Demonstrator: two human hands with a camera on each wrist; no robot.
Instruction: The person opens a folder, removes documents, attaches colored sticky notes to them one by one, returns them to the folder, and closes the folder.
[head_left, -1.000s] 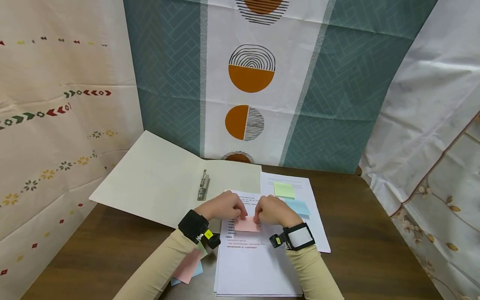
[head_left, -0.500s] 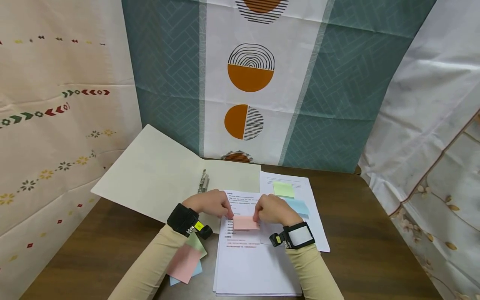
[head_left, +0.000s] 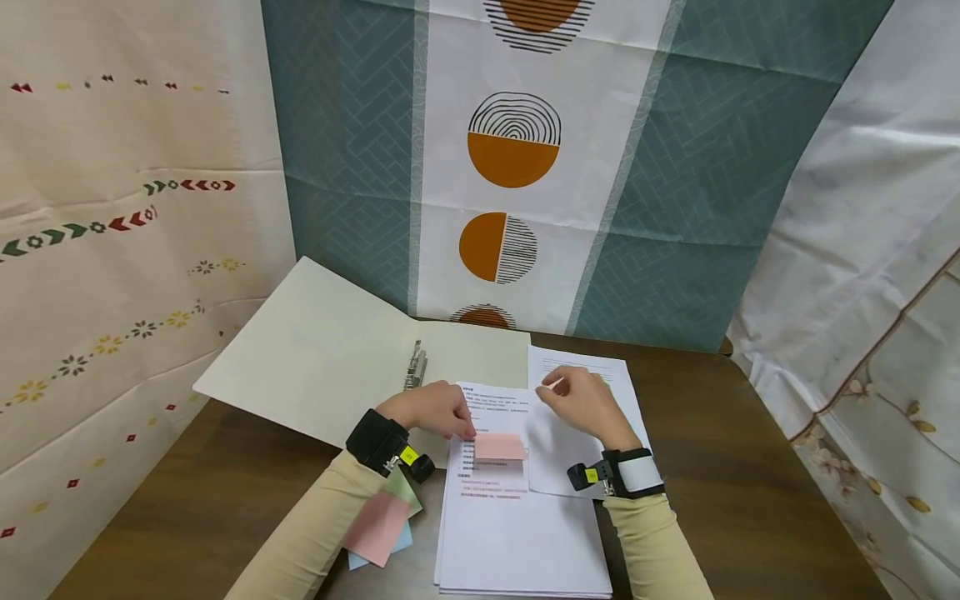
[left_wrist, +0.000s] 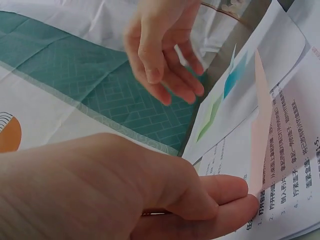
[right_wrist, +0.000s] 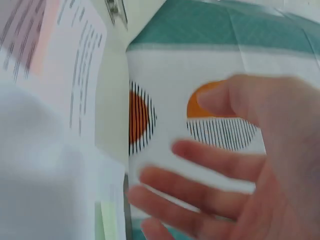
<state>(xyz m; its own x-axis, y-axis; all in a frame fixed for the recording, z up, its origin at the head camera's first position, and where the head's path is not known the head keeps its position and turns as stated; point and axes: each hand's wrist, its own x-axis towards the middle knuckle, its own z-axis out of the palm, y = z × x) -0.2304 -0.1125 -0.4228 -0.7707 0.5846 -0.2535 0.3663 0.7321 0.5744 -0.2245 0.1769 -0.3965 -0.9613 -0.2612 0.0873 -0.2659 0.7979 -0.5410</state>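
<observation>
A pink sticky note (head_left: pixel 499 447) lies on the printed sheet on top of the paper stack (head_left: pixel 517 546), its free edge lifted in the left wrist view. At the note's left end my left hand (head_left: pixel 438 409) touches it with its fingertips (left_wrist: pixel 252 202). My right hand (head_left: pixel 583 403) is raised over the second paper sheet (head_left: pixel 558 467), fingers spread and holding nothing. It hides the sheet's green sticky note (left_wrist: pixel 210 117) and blue sticky note (left_wrist: pixel 235 75) in the head view; both show in the left wrist view.
Behind the papers an open cream folder (head_left: pixel 322 350) with a metal clip (head_left: pixel 416 367) leans against the curtain (head_left: pixel 345 167). Beside my left forearm lie loose sticky notes: pink (head_left: pixel 378 525), green (head_left: pixel 402 492) and blue (head_left: pixel 402 539). The brown table (head_left: pixel 750 500) extends to the right.
My left hand shifted left along the pink sticky note to its left end. My right hand let go of the note's right end, moved up and right, and its fingers opened.
</observation>
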